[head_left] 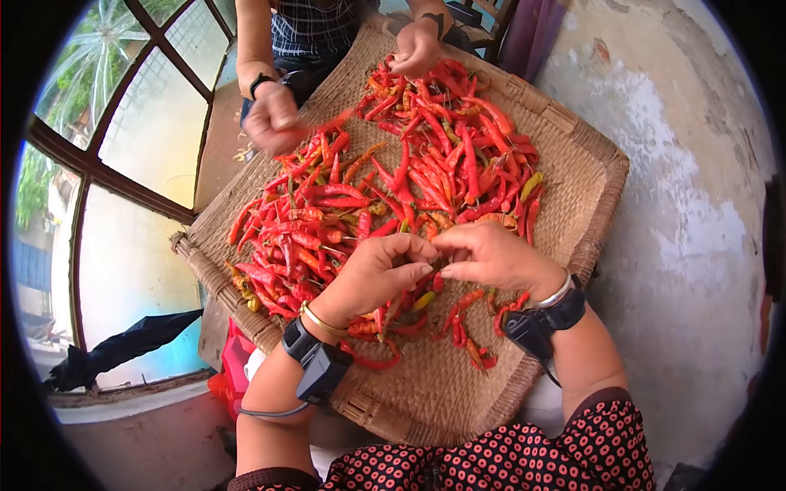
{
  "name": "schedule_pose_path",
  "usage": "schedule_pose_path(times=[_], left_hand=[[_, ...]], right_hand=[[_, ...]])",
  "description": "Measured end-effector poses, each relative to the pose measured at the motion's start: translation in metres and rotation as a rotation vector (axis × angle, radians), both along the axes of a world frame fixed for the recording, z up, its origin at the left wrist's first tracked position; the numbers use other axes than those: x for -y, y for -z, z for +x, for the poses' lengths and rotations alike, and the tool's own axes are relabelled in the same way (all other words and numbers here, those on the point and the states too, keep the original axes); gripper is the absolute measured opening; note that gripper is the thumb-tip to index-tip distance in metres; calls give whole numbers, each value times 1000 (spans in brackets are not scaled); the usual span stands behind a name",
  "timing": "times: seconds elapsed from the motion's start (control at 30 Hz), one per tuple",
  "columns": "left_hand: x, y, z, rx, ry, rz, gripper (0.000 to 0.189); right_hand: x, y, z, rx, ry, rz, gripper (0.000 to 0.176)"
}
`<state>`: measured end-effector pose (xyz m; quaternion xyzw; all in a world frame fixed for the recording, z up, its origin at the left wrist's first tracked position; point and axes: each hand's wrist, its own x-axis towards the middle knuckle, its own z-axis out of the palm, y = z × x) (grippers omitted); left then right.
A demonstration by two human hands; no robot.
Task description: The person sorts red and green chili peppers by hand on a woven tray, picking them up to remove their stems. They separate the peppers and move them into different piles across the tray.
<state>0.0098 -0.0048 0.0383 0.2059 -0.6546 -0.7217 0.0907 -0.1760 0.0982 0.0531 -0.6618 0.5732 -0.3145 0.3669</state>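
Observation:
Above the near part of a woven tray (458, 401), my left hand (378, 268) and my right hand (495, 255) come together at their fingertips. Both are closed in a pinch, thumbs against forefingers. Between and just below the thumb tips shows a small part of a red chili pepper (438, 283); my fingers hide most of it. A big heap of red chili peppers (303, 237), some orange or yellow-green, spreads beyond and beside my hands. Several curled peppers (468, 327) form a smaller group below my right hand.
Across the tray, another person's hands (274, 119) (416, 47) work over the heap, one blurred by motion. A framed window (147, 123) stands at the left, with a black folded umbrella (131, 348) below. A worn plaster wall (655, 204) borders the right side.

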Motion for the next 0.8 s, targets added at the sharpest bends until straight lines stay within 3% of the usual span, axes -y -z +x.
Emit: schedule_pose_path(times=[0.1,0.23,0.37,0.43,0.47,0.5,0.57,0.6,0.63,0.7,0.73,0.8], left_hand=[[1,-6,1,90,84,93,17],[0,-3,0,68,96,131,16],[1,1,2,130,-122,-58,13],[8,2,3,130,-195,-326,13],[8,4,3,119,-204,-330,13],[6,7,2,123,-212,-265,16],[2,9,1,67,-196,-262,17],[5,10,1,50,-110,-283,28],[4,11,1,51,-111,-283,28],[-3,8,-2,-172,-108,-26,40],[0,10,0,-164,-39,17,56],[-3,5,0,-223,-34,84,62]], right_hand=[[1,5,3,-97,-66,169,26],[-3,7,1,27,-105,185,18],[0,1,-9,-156,-111,256,24],[6,0,-18,-180,166,154,23],[10,0,-20,-41,322,111,20],[14,-1,-17,-45,321,96,20],[21,0,-11,525,597,-158,27],[21,3,-14,455,564,-156,41],[19,5,-12,456,562,-155,41],[13,6,-6,273,336,26,41],[12,10,-3,221,220,14,43],[8,2,10,114,203,65,43]])
